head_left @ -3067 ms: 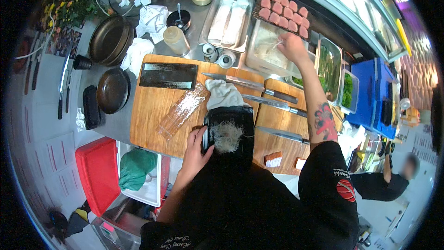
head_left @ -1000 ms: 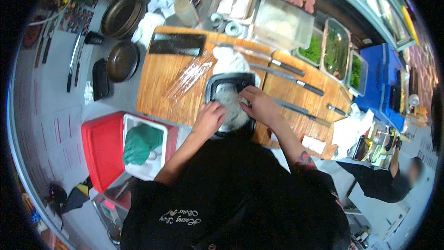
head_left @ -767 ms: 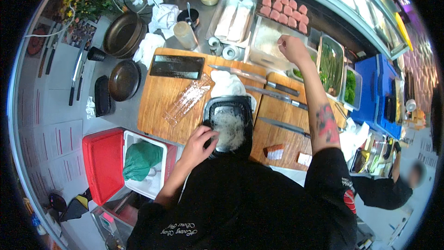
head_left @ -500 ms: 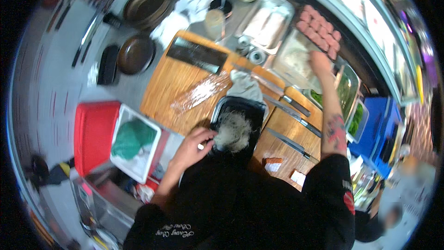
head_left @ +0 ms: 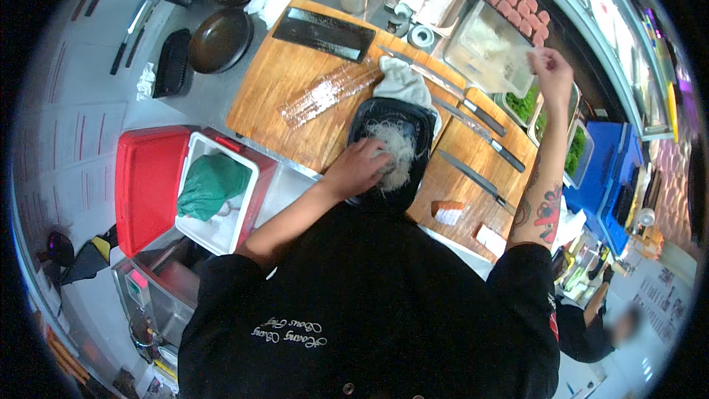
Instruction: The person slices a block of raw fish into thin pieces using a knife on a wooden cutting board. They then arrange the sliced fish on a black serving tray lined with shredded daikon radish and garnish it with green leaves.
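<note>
A black tray stands at the front edge of the cutting board, with a loose heap of fine white shreds in it, like shredded radish. My left hand reaches in from the left, its fingers curled into the heap's near left side. My right hand is stretched far out to the right, over the edge of a clear plastic container with more pale shreds inside. Its fingers are pinched together, with a thin, pale wisp at the tips, blurred. Behind the black tray lies a crumpled white cloth.
Several knives lie on the right of the wooden board, near two orange-and-white blocks. Clear plastic wrap and a dark rectangular plate are on its left. Pink meat pieces sit far right. A red cooler stands open at left.
My left hand has moved from the tray's rim into the shreds. My right hand has drawn up from inside the clear container to its right edge. The whole view has shifted slightly.
</note>
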Available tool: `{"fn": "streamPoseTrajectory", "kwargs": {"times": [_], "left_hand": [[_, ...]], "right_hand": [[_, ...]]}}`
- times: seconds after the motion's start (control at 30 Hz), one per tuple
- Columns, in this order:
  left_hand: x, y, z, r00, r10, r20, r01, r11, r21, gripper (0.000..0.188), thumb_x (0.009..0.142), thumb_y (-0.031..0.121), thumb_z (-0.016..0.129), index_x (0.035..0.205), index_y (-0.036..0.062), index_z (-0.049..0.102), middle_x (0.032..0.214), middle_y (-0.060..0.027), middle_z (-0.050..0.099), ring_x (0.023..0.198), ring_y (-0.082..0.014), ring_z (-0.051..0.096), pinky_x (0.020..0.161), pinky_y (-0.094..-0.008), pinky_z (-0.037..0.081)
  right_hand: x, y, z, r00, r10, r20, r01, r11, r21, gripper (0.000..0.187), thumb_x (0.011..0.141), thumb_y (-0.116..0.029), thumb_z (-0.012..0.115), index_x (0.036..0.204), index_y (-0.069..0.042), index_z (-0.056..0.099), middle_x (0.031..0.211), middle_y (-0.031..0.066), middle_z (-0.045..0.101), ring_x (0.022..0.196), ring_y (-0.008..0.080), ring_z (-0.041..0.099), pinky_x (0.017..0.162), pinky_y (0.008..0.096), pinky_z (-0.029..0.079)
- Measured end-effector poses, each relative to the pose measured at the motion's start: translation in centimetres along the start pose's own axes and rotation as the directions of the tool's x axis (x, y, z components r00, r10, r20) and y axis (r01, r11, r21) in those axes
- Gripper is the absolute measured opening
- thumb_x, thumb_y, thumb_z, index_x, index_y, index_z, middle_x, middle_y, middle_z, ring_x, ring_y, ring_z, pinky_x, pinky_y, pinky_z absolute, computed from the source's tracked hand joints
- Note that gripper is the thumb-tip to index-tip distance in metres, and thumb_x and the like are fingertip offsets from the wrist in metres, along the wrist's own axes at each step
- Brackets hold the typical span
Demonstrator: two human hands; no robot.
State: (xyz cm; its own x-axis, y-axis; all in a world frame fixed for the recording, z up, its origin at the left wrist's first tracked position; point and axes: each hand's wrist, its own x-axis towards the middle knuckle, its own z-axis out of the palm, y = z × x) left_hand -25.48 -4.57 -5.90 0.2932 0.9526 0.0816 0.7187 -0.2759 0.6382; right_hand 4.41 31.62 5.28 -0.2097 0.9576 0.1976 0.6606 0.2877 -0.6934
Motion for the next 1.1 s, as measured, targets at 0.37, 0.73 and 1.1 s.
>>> {"fn": "streamPoseTrajectory", "kwargs": {"times": [0.37,0.73,1.1], "left_hand": [[3.8,4.4,-9.3,0.949,-0.192,-0.251,-0.009,0.777,-0.629,0.055,0.084,0.009,0.076,0.134,0.007,0.054,0.125,-0.0148,0.057,0.114,-0.0357,0.057,0.098,-0.042,0.048],[4.4,-3.4,-1.5,0.992,0.057,-0.115,-0.056,0.998,0.01,0.032,0.081,0.007,0.069,0.113,0.0055,0.067,0.119,-0.0131,0.06,0.114,-0.0343,0.058,0.098,-0.0443,0.047],[5.5,-0.3,-3.9,0.984,-0.15,-0.101,0.156,0.986,0.053,0.031,0.089,0.013,0.071,0.118,0.0035,0.067,0.129,-0.0177,0.059,0.119,-0.0367,0.057,0.105,-0.0438,0.044]], "right_hand": [[-13.7,-14.6,-2.7,0.998,-0.062,0.034,0.027,0.772,0.635,0.023,0.086,0.002,0.076,0.106,-0.002,0.066,0.095,0.0027,0.07,0.08,0.0056,0.063,0.071,0.02,0.052],[-22.3,-8.4,14.1,0.944,-0.154,0.292,0.157,0.988,0.014,0.027,0.086,-0.008,0.069,0.112,-0.003,0.067,0.109,0.0155,0.068,0.105,0.0361,0.065,0.089,0.0449,0.054],[-14.3,-11.7,4.5,0.919,-0.39,-0.063,0.392,0.881,0.266,0.024,0.077,-0.006,0.074,0.097,-0.006,0.06,0.093,0.0124,0.057,0.098,0.0348,0.061,0.086,0.0409,0.052]]}}
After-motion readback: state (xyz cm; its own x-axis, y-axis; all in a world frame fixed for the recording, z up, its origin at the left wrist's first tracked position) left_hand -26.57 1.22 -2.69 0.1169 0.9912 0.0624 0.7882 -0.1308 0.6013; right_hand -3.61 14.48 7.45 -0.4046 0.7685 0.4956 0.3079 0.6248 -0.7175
